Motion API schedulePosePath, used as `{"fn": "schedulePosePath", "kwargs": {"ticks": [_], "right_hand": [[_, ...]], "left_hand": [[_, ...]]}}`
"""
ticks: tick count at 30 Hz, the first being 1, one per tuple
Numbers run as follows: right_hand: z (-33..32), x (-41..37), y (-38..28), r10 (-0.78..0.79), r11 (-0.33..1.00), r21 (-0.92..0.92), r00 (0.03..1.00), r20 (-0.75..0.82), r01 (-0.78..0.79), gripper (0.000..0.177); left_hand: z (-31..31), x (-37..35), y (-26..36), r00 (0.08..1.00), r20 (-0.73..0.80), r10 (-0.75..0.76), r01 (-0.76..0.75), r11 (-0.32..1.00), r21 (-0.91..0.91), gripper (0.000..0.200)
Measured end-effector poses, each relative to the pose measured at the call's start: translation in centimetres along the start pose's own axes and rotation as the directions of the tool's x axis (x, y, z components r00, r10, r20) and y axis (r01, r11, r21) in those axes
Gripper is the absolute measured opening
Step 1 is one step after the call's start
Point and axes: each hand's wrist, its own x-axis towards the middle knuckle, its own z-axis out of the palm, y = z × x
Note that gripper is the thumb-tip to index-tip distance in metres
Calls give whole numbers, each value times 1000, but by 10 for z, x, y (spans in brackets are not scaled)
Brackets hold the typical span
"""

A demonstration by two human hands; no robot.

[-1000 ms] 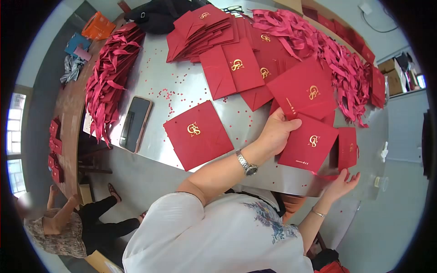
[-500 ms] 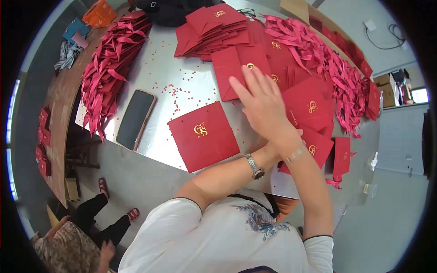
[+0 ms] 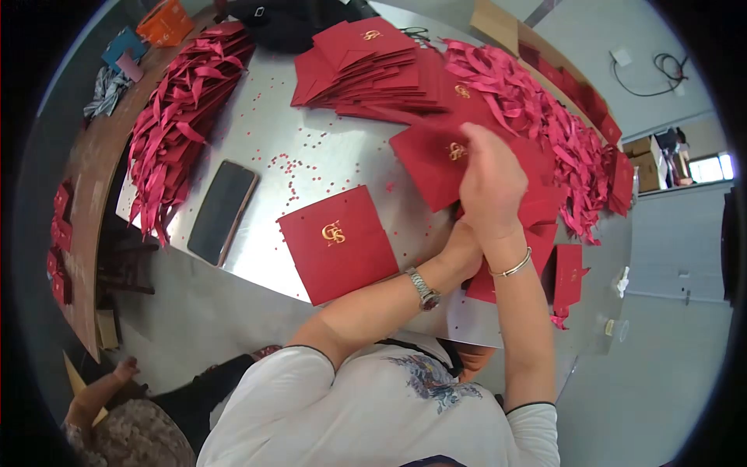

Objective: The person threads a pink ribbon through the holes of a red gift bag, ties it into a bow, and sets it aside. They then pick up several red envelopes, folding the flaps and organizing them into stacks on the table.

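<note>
A worker's right hand (image 3: pixel 494 187), blurred, reaches over red bags (image 3: pixel 428 171) to the right of a lone red bag (image 3: pixel 337 245) on the counter (image 3: pixel 258 243); its grip is unclear. The left hand (image 3: pixel 465 243), nearer that lone red bag, is mostly hidden, its grip unreadable. Left of it lies a phone (image 3: pixel 222 214). The watch-wearing forearm (image 3: pixel 381 300), just beside the lone red bag, could nudge it over the near edge.

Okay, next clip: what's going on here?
A person is working with both hands among red packets on a metal table. The right hand is over them, crossing the left hand, which is partly hidden; whether either has a grip on one can't be told. One single packet lies flat nearer the person, between the phone and the left forearm. Pink ribbons lie heaped beyond the hands.
</note>
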Motion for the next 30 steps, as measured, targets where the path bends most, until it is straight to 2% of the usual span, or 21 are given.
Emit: {"fn": "schedulePosePath", "kwargs": {"ticks": [1, 2, 3, 4, 6, 7, 9, 11, 13, 16, 17, 18, 19, 21, 23, 25, 28, 30], "right_hand": [[-9, 5, 3, 161, 986, 43, 985, -63, -158, 20], [-17, 8, 7, 318, 947, 94, 940, -123, -308, 17], [-22, 8, 11, 594, 788, 266, 798, -96, -555, 18], [-23, 5, 17, 593, 794, 247, 796, -118, -555, 18], [-25, -4, 31, 769, 573, 558, 630, -112, -600, 22], [-33, -9, 33, 830, 440, 597, 557, 14, -671, 23], [-40, -17, 32, 856, 326, 704, 513, 63, -631, 23], [-48, -26, 34, 882, 292, 731, 469, 44, -617, 23], [-63, -31, 31, 920, 14, 862, 345, 187, -506, 22], [-83, -54, 42, 960, -14, 901, 247, 134, -434, 23], [-88, -72, 56, 976, 25, 891, 204, 77, -454, 20], [-101, -82, 61, 980, 66, 889, 195, 27, -453, 24], [-113, -98, 72, 991, 57, 881, 132, 7, -471, 32], [-134, -123, 81, 983, 137, 890, 169, -69, -436, 41], [-156, -139, 79, 983, 151, 896, 158, -92, -418, 44], [-171, -161, 78, 986, 158, 886, 117, -119, -435, 51], [-203, -201, 73, 966, 238, 890, -1, -258, -388, 60], [-227, -253, 81, 957, 267, 852, 23, -288, -450, 60]], "left_hand": [[9, 6, -1, 987, -147, 70, -52, 991, 127, 22], [12, 6, 3, 987, -163, 11, 10, 992, 129, 30], [14, 7, 2, 987, -151, 59, -37, 989, 143, 28], [14, 7, 0, 985, -139, 101, -79, 984, 159, 26], [20, 4, 6, 981, -191, 27, 1, 989, 146, 32], [20, 4, 5, 975, -220, 11, 24, 987, 157, 35], [18, 4, 3, 981, -188, 34, -4, 988, 157, 35], [19, 3, 5, 983, -184, 17, 10, 989, 146, 36], [24, 1, 7, 981, -192, 24, 10, 985, 174, 36], [26, 2, 6, 970, -242, 16, 34, 979, 201, 39], [23, 2, 5, 974, -227, 18, 28, 980, 196, 39], [19, 2, 6, 977, -213, 26, 15, 981, 191, 39], [19, 1, 8, 983, -183, -7, 41, 982, 182, 38], [21, 0, 9, 979, -205, 1, 37, 983, 182, 38], [19, 0, 9, 977, -213, -4, 43, 983, 179, 38], [17, 2, 6, 978, -210, 12, 27, 983, 183, 39], [18, 0, 7, 986, -152, 64, -26, 971, 239, 33], [20, -2, 15, 974, -210, 81, -14, 953, 303, 31]]}}
